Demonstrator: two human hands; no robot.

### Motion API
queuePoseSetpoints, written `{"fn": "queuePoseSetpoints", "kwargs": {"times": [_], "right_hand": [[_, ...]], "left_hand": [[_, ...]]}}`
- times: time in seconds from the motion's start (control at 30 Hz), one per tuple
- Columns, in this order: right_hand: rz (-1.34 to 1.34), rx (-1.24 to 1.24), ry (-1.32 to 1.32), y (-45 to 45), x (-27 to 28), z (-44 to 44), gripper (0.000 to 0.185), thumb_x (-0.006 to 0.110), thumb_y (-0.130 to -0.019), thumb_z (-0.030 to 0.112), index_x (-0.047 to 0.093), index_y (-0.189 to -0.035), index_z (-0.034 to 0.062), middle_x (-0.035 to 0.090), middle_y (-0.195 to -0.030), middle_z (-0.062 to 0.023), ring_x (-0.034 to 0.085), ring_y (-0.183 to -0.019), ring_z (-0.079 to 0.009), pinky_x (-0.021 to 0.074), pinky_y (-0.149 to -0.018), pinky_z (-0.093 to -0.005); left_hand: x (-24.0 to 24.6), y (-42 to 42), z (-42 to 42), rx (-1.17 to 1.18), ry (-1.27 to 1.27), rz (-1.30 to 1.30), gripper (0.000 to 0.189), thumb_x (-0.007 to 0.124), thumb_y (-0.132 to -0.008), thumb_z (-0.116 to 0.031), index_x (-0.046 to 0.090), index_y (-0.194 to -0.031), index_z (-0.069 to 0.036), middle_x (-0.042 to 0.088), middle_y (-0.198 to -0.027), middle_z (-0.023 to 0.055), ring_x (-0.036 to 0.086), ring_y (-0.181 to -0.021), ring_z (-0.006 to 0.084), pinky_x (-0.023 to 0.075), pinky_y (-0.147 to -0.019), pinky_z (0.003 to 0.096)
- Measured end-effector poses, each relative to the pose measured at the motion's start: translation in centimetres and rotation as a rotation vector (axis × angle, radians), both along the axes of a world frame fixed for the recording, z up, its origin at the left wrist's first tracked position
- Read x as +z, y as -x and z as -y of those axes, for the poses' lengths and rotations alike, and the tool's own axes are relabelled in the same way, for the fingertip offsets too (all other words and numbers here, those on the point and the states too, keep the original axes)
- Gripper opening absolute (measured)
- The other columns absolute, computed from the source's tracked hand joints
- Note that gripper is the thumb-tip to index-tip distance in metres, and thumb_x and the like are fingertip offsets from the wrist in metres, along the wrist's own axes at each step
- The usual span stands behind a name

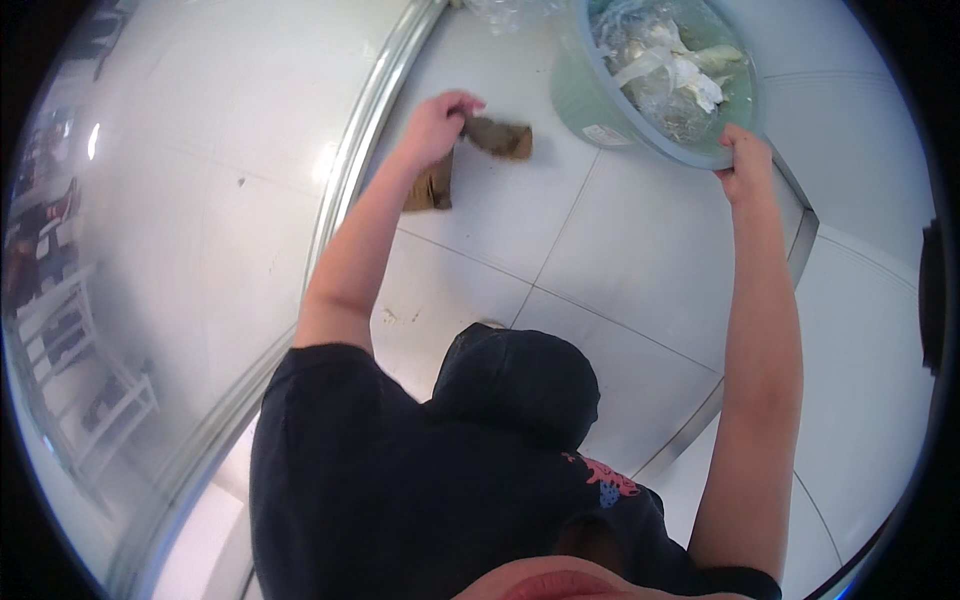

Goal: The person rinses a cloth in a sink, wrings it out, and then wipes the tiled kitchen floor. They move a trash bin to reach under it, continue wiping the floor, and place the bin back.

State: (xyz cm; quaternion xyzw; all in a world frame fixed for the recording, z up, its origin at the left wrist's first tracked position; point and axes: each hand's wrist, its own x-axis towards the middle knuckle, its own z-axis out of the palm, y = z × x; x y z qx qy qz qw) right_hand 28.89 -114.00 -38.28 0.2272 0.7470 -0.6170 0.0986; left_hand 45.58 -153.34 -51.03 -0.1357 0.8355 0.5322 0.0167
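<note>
My left hand point(439, 127) pinches a brown, slightly blurred piece of what looks like cardboard point(504, 140) just above the tiled floor. A second brown part point(433, 186) shows beneath my wrist; whether both belong to one piece I cannot tell. My right hand point(748, 161) grips the near right rim of a pale green plastic bin point(581, 101), thumb over the edge. Inside the bin lie crumpled clear plastic point(637, 82) and whitish scraps point(694, 82). A label with writing is stuck on the bin's outer wall.
A metal-framed glass panel point(225, 187) runs along my left, with a white chair point(94, 375) visible in that area. Crumpled clear plastic point(514, 11) lies beside the bin at the top. White tiles point(600, 247) cover the floor; a metal strip point(802, 244) borders them on the right.
</note>
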Motion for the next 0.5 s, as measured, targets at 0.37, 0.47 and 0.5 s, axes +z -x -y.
{"fn": "queuePoseSetpoints", "kwargs": {"times": [0.37,0.47,0.5], "right_hand": [[-0.032,-0.005,0.015,-0.8,0.3,0.0,0.019,0.067,-0.069,0.002,0.059,-0.086,-0.0005,0.055,-0.086,-0.0099,0.053,-0.076,-0.0233,0.0444,-0.062,-0.0428],[0.007,-0.012,-0.006,-0.7,0.4,0.1,0.020,0.067,-0.069,0.003,0.060,-0.087,-0.0015,0.055,-0.087,-0.0105,0.053,-0.077,-0.0239,0.0453,-0.063,-0.0432],[0.004,-0.018,-0.006,-0.7,0.4,0.1,0.020,0.067,-0.069,0.003,0.060,-0.088,-0.0018,0.055,-0.087,-0.0108,0.053,-0.077,-0.0241,0.0456,-0.063,-0.0433]], "left_hand": [[-10.5,16.9,-4.6,-0.177,0.780,-0.251,0.039,0.063,-0.088,-0.012,0.075,-0.121,-0.029,0.068,-0.112,0.0021,0.062,-0.107,0.0303,0.0515,-0.094,0.0430],[-11.7,9.7,-5.7,-0.340,0.817,-0.390,0.040,0.067,-0.084,-0.015,0.075,-0.121,-0.029,0.065,-0.104,0.0016,0.060,-0.100,0.0300,0.0509,-0.087,0.0434],[-11.8,6.6,-6.0,-0.392,0.824,-0.427,0.040,0.068,-0.082,-0.016,0.075,-0.120,-0.029,0.065,-0.103,0.0012,0.060,-0.099,0.0297,0.0505,-0.084,0.0431]]}}
